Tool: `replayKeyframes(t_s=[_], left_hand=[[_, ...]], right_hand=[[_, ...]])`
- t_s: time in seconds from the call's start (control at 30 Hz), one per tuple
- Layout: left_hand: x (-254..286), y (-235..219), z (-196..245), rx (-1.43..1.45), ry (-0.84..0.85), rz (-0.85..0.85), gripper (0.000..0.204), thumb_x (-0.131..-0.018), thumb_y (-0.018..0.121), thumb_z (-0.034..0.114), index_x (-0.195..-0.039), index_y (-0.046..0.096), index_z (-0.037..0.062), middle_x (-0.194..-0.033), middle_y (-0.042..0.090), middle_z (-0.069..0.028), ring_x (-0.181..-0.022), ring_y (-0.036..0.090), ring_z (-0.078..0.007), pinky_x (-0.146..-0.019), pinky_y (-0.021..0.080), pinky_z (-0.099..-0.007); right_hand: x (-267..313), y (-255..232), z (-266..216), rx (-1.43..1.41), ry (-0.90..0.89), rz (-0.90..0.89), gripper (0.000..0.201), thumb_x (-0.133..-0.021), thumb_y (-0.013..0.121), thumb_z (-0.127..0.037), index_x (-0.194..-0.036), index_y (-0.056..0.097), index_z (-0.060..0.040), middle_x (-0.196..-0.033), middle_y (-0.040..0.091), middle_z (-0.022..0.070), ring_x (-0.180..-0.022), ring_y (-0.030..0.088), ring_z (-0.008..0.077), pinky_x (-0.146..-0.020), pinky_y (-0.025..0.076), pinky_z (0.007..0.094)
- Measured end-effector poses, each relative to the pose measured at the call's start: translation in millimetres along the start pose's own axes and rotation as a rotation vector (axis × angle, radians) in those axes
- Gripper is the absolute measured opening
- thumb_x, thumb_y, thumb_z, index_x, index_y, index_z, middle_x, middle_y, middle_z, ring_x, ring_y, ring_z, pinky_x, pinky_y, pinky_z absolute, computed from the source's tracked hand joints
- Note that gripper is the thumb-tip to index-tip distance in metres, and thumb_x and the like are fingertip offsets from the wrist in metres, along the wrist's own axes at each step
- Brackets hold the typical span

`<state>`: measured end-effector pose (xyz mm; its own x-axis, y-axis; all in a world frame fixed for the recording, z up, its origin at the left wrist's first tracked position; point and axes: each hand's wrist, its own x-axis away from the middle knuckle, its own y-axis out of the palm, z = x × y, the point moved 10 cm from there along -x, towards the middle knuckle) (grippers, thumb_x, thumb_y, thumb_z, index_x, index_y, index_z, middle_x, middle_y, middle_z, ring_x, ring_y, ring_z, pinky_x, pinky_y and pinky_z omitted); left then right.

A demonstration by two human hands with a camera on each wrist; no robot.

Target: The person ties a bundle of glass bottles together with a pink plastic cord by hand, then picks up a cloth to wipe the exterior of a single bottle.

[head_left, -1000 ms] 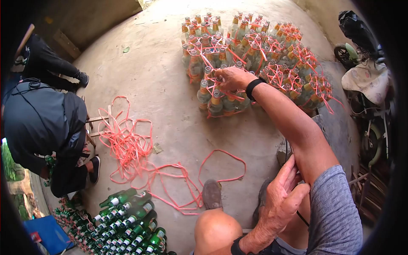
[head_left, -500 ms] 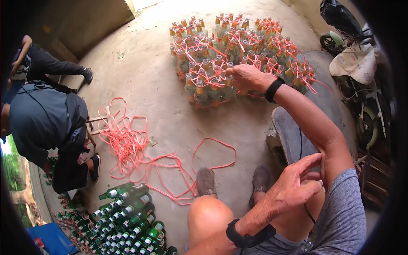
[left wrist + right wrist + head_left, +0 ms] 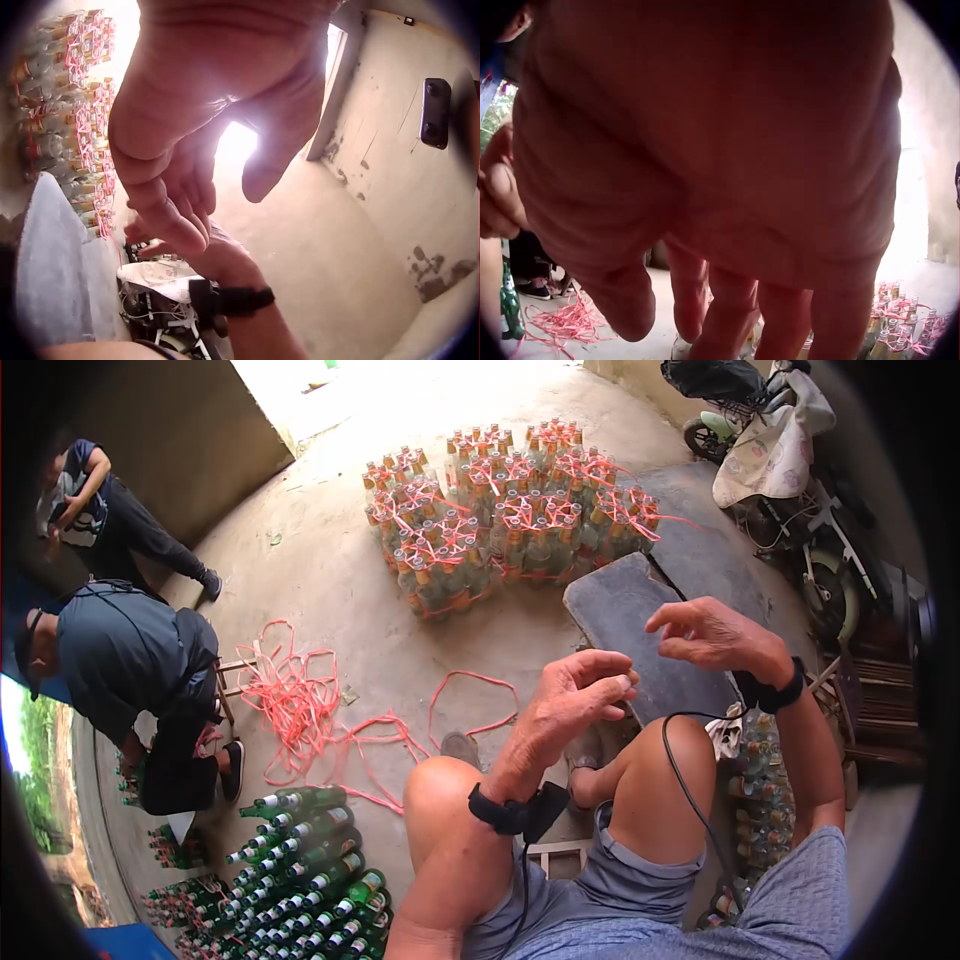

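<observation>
My left hand [image 3: 565, 710] is in the air over my knees, fingers loosely bent and thumb apart, with nothing in it. To its right and a little farther forward, my right hand [image 3: 720, 637] hangs above a grey slab [image 3: 640, 625], its fingers relaxed and holding nothing. In the right wrist view the palm [image 3: 712, 165] faces the camera with the fingers pointing down. Beyond both hands stand clear glass bottles [image 3: 440, 575], upright in bundles bound with pink strapping [image 3: 530, 510] round their necks.
Loose pink strapping [image 3: 295, 705] lies tangled on the floor. Many green bottles [image 3: 310, 860] lie stacked at the lower left. A seated person [image 3: 130, 660] bends near them, another person [image 3: 120, 520] behind. More clear bottles [image 3: 765, 800] lie beside my right leg; a covered bike [image 3: 780, 460] stands at right.
My right hand has left the bottle tops and come back toward me over the slab. My left hand has moved away from the right forearm. The head view has shifted, and the person behind shows more.
</observation>
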<state>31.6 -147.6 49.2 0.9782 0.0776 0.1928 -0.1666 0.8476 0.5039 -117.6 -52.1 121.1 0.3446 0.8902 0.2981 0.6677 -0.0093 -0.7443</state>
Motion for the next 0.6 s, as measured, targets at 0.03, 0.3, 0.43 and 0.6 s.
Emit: replayKeyframes(t_s=[0.03,0.3,0.43,0.6], left_hand=[[1,2,-4,-0.035,-0.013,0.008,0.041,-0.103,0.075,0.019,-0.139,0.068,-0.0011,-0.129,0.074,-0.0143,-0.114,0.075,-0.0227,-0.092,0.064,-0.0351],[-8,-1,-23,-0.115,-0.021,0.07,0.038,-0.104,0.075,0.02,-0.135,0.07,-0.002,-0.123,0.077,-0.015,-0.109,0.076,-0.0224,-0.088,0.065,-0.0351],[-10,0,-23,-0.156,-0.029,0.111,0.038,-0.104,0.073,0.018,-0.135,0.068,-0.0039,-0.124,0.076,-0.0176,-0.11,0.077,-0.0236,-0.088,0.065,-0.0351],[-11,-10,-35,-0.157,-0.035,0.132,0.036,-0.104,0.073,0.018,-0.134,0.069,-0.0031,-0.123,0.076,-0.0173,-0.108,0.077,-0.0241,-0.089,0.065,-0.0356]], right_hand=[[24,-5,0,-0.102,0.003,0.009,0.03,-0.095,0.073,-0.013,-0.123,0.074,-0.0013,-0.094,0.078,0.0104,-0.085,0.074,0.0184,-0.076,0.059,0.0375],[143,-28,46,-0.332,0.195,0.145,0.028,-0.099,0.074,-0.012,-0.125,0.073,-0.0016,-0.097,0.075,0.0043,-0.087,0.067,0.0099,-0.079,0.056,0.0293],[182,14,67,-0.435,0.246,0.177,0.026,-0.101,0.073,-0.011,-0.125,0.072,-0.0005,-0.097,0.076,0.0045,-0.089,0.068,0.0092,-0.08,0.056,0.0287],[205,83,80,-0.38,0.174,0.362,0.024,-0.103,0.071,-0.01,-0.125,0.073,-0.0005,-0.102,0.079,0.0095,-0.095,0.074,0.0138,-0.086,0.059,0.0308]])
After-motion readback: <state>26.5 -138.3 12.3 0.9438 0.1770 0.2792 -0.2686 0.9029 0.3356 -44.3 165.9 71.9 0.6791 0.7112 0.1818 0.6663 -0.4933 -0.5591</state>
